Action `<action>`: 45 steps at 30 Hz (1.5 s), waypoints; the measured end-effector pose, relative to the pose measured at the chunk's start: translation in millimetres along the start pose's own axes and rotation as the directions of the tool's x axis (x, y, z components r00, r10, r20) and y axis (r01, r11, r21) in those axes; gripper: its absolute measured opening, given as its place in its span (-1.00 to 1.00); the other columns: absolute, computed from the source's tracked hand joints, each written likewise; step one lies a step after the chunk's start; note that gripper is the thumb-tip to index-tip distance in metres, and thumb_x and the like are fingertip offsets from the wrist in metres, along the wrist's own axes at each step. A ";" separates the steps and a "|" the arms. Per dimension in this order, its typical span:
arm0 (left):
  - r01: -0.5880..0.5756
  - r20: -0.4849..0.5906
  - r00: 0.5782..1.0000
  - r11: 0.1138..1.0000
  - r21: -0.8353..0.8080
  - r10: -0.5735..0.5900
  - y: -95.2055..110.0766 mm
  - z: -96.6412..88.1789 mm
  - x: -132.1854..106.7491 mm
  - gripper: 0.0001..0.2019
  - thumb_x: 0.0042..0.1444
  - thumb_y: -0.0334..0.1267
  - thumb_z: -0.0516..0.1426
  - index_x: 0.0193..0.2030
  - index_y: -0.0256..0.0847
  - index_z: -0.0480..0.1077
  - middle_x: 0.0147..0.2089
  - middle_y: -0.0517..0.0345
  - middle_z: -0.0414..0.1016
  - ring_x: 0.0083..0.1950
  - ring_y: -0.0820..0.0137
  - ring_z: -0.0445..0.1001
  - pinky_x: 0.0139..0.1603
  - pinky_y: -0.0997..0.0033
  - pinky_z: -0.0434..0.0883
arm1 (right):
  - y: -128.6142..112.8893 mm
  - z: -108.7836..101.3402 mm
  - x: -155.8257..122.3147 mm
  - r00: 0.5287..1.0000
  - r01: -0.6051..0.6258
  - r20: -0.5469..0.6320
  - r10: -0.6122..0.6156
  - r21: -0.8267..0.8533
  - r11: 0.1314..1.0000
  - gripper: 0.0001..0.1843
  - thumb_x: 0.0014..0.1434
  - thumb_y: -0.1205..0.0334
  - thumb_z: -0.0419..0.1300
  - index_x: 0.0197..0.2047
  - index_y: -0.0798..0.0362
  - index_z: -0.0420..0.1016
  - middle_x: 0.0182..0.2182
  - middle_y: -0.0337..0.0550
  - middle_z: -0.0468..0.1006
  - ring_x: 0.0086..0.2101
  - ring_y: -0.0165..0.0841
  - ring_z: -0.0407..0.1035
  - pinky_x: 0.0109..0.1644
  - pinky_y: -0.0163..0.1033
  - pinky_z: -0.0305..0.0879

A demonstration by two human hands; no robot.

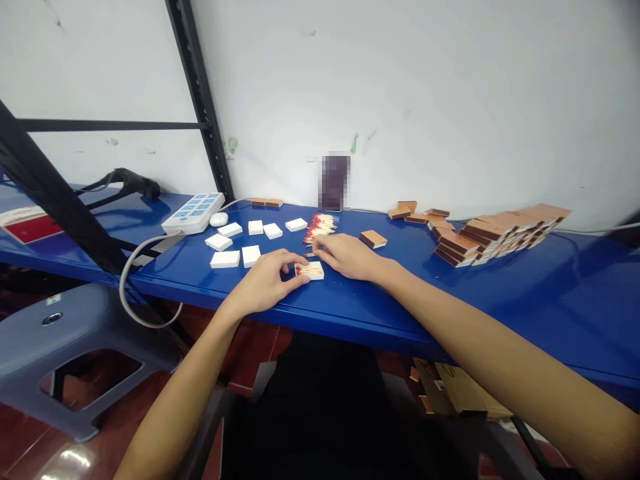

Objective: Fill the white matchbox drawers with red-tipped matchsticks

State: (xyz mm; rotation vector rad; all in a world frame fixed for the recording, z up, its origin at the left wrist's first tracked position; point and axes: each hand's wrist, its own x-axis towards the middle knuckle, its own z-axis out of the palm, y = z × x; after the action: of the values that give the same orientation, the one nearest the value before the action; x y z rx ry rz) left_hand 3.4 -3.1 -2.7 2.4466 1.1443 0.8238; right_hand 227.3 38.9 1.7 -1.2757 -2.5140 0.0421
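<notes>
My left hand [267, 280] grips the left end of a small white matchbox tray [316, 274], thumb on the near side and fingers on the far side. Matches with red heads lie lengthwise in that tray. Just beyond it, my right hand [347, 255] has its fingertips pinched together on a match [309, 255], whose dark red head points left. A loose pile of red-headed matches [323, 228] lies on the blue table behind my right hand. Several white trays [225, 259] are spread to the left. One brown matchbox sleeve [373, 239] lies right of the pile.
Many brown matchbox sleeves [500, 230] are stacked at the right, with a few loose ones [417, 212] beside them. A white power strip [195, 212] and a white earbud case [219, 219] sit at the left near a black rack post [200, 87]. A grey stool [100, 327] stands below.
</notes>
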 end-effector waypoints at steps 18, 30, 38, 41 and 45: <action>0.125 -0.118 0.985 0.992 -0.033 -0.128 -7.9 6.1 2.7 -0.43 0.14 -0.16 0.24 0.29 -0.17 0.28 -0.15 0.13 0.51 -0.25 0.37 0.43 -0.15 0.31 0.41 | -10.5 -12.3 -7.5 1.000 -0.010 -0.005 0.010 0.027 1.000 -0.79 0.43 0.17 -0.10 -0.12 0.03 0.30 -0.22 -0.05 0.55 -0.28 -0.24 0.37 -0.26 -0.22 0.10; 0.108 -0.019 0.994 0.991 -0.083 -0.110 -0.5 1.1 0.1 -0.48 0.10 -0.12 0.28 0.21 -0.09 0.37 -0.16 0.15 0.51 -0.24 0.37 0.43 -0.14 0.30 0.39 | -9.3 -9.7 -6.8 0.981 -0.125 0.145 0.129 -0.037 0.991 -0.81 0.39 0.22 -0.03 -0.21 0.02 0.36 -0.27 -0.06 0.56 -0.34 -0.29 0.37 -0.32 -0.25 0.09; 0.103 -0.021 0.994 0.992 -0.067 -0.105 -1.1 0.8 -0.2 -0.49 0.12 -0.10 0.27 0.21 -0.09 0.36 -0.17 0.18 0.51 -0.25 0.39 0.42 -0.15 0.32 0.39 | -10.5 -15.1 -9.4 0.978 -0.107 0.186 0.096 0.050 0.993 -0.81 0.36 0.16 0.02 -0.19 0.02 0.41 -0.30 -0.09 0.56 -0.31 -0.27 0.39 -0.30 -0.25 0.12; 0.103 -0.014 0.994 0.993 -0.064 -0.104 -1.2 0.9 0.1 -0.50 0.12 -0.10 0.26 0.20 -0.10 0.37 -0.17 0.17 0.51 -0.23 0.38 0.43 -0.14 0.32 0.39 | -7.7 -13.7 -8.3 0.977 -0.094 0.195 0.088 0.020 0.995 -0.81 0.36 0.19 0.00 -0.20 0.02 0.41 -0.32 -0.09 0.56 -0.33 -0.28 0.37 -0.30 -0.24 0.09; 0.098 -0.020 0.995 0.992 -0.075 -0.099 -1.2 1.6 0.2 -0.49 0.11 -0.11 0.27 0.21 -0.10 0.36 -0.17 0.17 0.51 -0.23 0.38 0.42 -0.12 0.31 0.39 | -7.0 -15.0 -8.7 0.991 -0.084 0.106 0.082 0.011 0.996 -0.85 0.35 0.22 0.01 -0.21 0.03 0.37 -0.36 -0.12 0.51 -0.38 -0.31 0.30 -0.33 -0.25 0.03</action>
State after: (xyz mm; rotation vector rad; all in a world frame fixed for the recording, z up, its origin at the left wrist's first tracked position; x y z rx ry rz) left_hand 3.8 -2.4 -4.5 2.3065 1.2100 0.8518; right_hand 231.1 26.1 14.8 -1.4059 -2.5417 0.1511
